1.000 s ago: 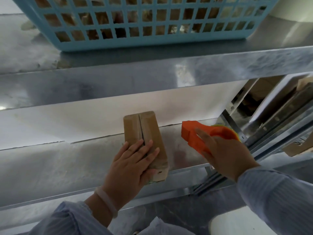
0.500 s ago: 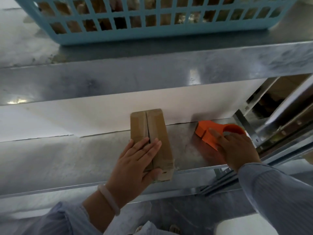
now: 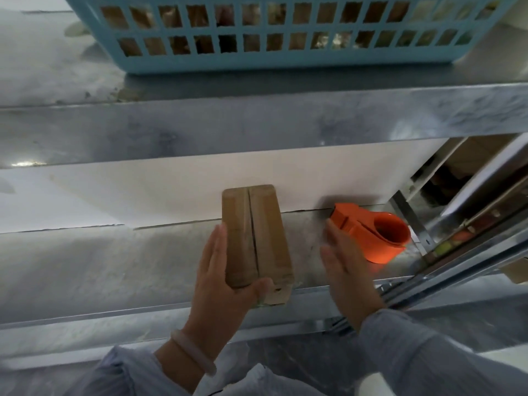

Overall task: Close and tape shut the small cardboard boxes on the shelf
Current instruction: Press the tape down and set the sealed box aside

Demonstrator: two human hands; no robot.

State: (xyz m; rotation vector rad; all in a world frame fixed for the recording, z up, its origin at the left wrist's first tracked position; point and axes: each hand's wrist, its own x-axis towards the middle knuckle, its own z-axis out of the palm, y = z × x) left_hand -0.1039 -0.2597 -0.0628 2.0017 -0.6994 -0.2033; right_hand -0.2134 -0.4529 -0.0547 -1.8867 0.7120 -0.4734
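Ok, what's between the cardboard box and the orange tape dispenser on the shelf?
In the head view, the open right hand is between the cardboard box and the tape dispenser, over bare metal shelf.

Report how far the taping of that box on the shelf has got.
Done: the cardboard box has both flaps folded shut, meeting at a middle seam. In hand: the left hand holds its near left corner; the right hand is open beside it, off the orange tape dispenser, which lies on the shelf. Left: I cannot tell whether tape covers the seam; if not, taping remains.
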